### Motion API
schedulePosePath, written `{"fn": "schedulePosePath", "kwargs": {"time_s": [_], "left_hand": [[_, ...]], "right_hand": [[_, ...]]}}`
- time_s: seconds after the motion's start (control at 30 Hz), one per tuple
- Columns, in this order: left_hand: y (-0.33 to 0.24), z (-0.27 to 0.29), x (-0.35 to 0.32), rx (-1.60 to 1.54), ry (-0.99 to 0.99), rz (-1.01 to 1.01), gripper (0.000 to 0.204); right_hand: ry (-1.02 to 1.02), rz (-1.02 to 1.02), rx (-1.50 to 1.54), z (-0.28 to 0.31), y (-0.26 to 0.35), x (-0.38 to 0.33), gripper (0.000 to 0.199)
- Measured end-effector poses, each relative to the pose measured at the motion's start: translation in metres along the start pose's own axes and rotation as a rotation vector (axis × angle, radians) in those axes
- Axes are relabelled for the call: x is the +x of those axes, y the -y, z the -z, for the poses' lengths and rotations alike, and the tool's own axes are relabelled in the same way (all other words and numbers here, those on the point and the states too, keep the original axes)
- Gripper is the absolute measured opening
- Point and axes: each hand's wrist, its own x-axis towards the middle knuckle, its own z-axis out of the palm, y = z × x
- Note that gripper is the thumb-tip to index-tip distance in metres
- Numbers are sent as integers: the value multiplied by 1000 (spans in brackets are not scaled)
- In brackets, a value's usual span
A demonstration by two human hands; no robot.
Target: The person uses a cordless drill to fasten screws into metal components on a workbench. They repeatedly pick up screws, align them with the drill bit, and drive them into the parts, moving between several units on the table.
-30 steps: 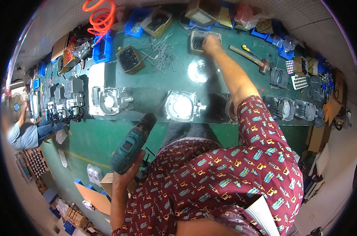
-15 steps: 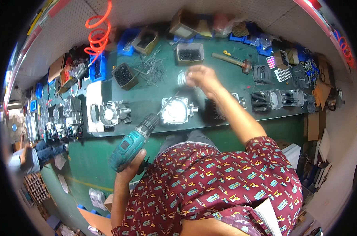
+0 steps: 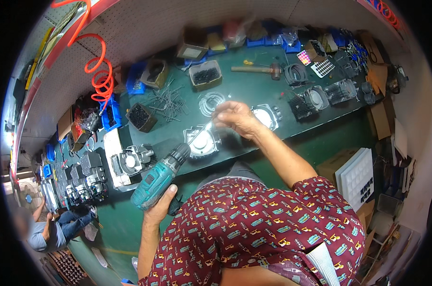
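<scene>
My left hand (image 3: 159, 207) grips a teal cordless drill (image 3: 160, 177), its nose pointing up toward a round silver metal cover (image 3: 201, 141) on the green bench (image 3: 244, 90). My right hand (image 3: 236, 118) hovers just right of and above that cover, fingers pinched on a thin metal bolt (image 3: 210, 125) whose tip reaches the cover. A second shiny cover (image 3: 266, 116) lies to the right of that hand. A coil of thin wire rings (image 3: 210, 103) lies just behind the hand.
A tray of dark screws (image 3: 205, 75), a black box of parts (image 3: 140, 117), loose long bolts (image 3: 167, 99), a hammer (image 3: 259, 69) and finned cylinders (image 3: 316, 97) sit on the bench. An engine block (image 3: 131, 161) stands left. An orange coiled hose (image 3: 98, 71) hangs behind. Another person (image 3: 49, 229) crouches lower left.
My right hand came back from the far tray of screws to the cover in front of me, now pinching a bolt. The drill stayed in my left hand.
</scene>
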Motion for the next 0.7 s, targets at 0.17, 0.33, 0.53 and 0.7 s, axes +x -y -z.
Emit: {"fn": "schedulePosePath", "kwargs": {"time_s": [0.17, 0.33, 0.53, 0.7], "left_hand": [[3, 2, -2, -71, 35, 87, 37], [-12, 8, -1, -95, 71, 168, 40], [-10, 19, -2, -286, 64, 210, 40], [9, 25, -9, -6, 67, 192, 38]], "right_hand": [[28, -18, -27, 4, 3, -7, 28], [132, -16, -251, 4, 19, -14, 28], [210, 0, -335, -3, 13, -15, 28], [-12, 313, -557, -1, -19, -6, 37]]}}
